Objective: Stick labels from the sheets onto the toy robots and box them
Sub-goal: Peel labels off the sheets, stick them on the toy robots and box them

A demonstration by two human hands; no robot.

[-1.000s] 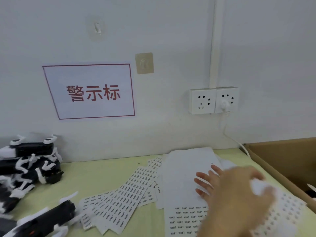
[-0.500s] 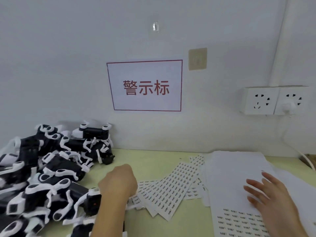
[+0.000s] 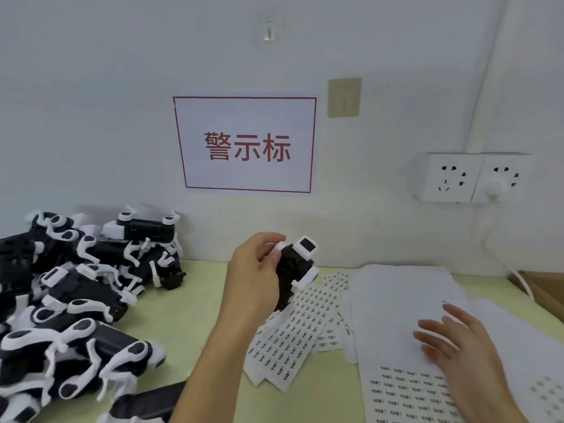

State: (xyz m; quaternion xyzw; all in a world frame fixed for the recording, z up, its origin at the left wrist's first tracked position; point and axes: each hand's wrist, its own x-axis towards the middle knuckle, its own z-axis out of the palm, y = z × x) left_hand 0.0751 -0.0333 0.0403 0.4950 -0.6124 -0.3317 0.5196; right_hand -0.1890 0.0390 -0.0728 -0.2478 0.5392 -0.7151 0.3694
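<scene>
One toy robot [image 3: 295, 271] is riding above the table's back edge, the left hand [image 3: 255, 271] gripping its black body. It is looking light, rigid, with thin white limbs likely snagging, so gripping the torso seems wisest. Flat-fingered, the right hand [image 3: 454, 340] is pressing the flimsy label sheet [image 3: 403, 300].

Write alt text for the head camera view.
A person's left hand grips a black-and-white plastic toy robot above a pale green table, while the right hand rests flat on white paper label sheets. More toy robots lie piled at left.
</scene>
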